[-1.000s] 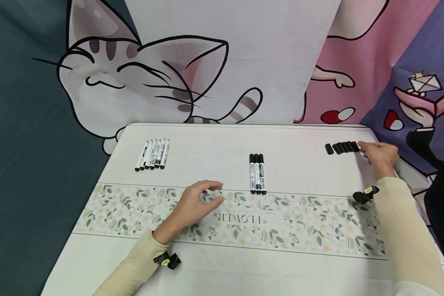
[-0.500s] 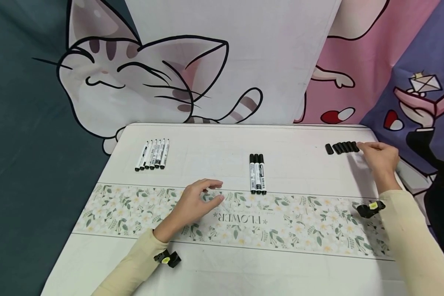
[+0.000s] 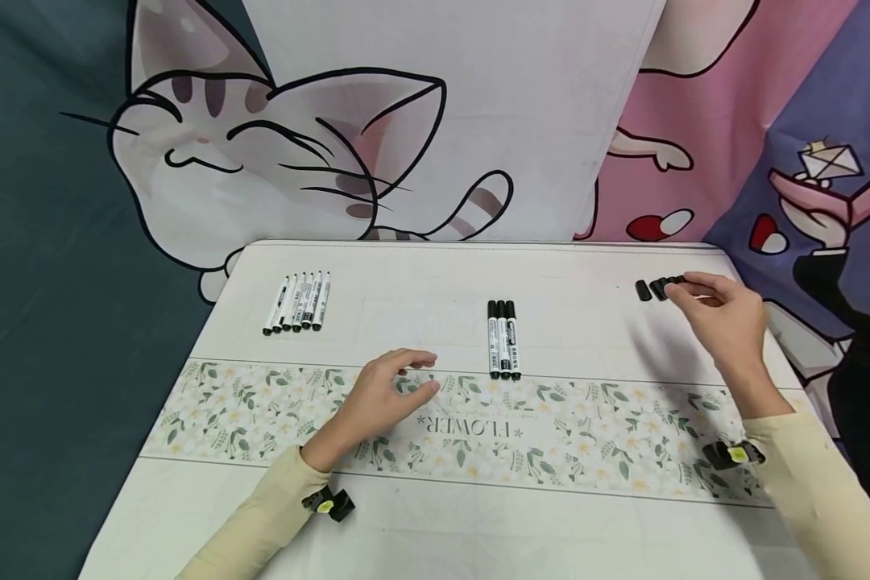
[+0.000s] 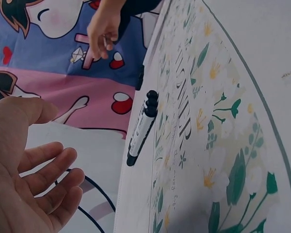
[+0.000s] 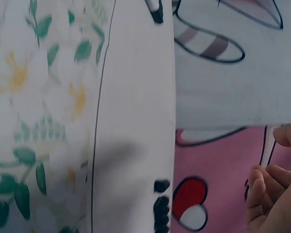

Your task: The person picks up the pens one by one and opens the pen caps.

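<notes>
so, 3 parallel markers (image 3: 503, 342) point caps (image 3: 501, 309) forward

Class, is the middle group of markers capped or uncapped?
Capped: black caps cover the far ends of the three markers in the head view.

And across the back stretches a white cloth (image 3: 551, 105), a big smiling cartoon cat (image 3: 188, 197) filling its left side, striped tail curling beneath! Dark green fabric (image 3: 29, 338) holds the far left; over on the right it's pink cloth (image 3: 696, 113), then bluish purple (image 3: 797, 97), with an envelope (image 3: 830, 161) drawn on it. Up front, the white table (image 3: 406, 290), a leafy flower band (image 3: 261, 411) straight across, "FLOWER" upside down! Even light, soft shadows on the right.
</notes>
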Action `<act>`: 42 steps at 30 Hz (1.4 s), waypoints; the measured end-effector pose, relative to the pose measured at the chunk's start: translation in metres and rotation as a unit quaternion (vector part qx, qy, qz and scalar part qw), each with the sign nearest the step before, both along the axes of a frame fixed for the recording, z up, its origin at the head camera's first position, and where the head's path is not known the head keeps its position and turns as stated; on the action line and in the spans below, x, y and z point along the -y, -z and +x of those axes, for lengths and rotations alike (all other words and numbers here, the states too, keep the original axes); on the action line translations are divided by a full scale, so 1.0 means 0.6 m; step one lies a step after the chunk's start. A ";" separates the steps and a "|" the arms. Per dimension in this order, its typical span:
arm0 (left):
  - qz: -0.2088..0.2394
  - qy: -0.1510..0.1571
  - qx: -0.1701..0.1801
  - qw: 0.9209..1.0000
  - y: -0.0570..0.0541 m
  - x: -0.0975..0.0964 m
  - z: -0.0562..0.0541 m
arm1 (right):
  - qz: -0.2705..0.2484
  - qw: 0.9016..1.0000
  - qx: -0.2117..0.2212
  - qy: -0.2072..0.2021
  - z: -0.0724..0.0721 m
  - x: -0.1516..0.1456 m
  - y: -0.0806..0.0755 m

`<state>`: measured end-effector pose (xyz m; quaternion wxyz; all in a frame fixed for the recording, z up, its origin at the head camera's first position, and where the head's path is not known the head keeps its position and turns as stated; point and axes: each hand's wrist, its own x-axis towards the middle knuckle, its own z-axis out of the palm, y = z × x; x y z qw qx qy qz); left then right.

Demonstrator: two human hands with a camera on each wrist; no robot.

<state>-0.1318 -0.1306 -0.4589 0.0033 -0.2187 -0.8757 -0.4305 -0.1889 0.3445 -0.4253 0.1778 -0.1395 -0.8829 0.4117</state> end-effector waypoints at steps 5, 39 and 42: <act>0.000 0.004 0.001 1.000 0.002 -0.002 -0.002 | 0.030 0.998 -0.043 -0.030 0.033 0.045 -0.014; -0.010 0.004 0.072 0.997 0.006 -0.072 -0.084 | 0.042 0.969 -0.135 -0.205 0.175 0.213 0.005; -0.011 -0.003 0.090 0.996 0.011 -0.084 -0.094 | 0.041 0.970 -0.129 -0.201 0.178 0.219 0.008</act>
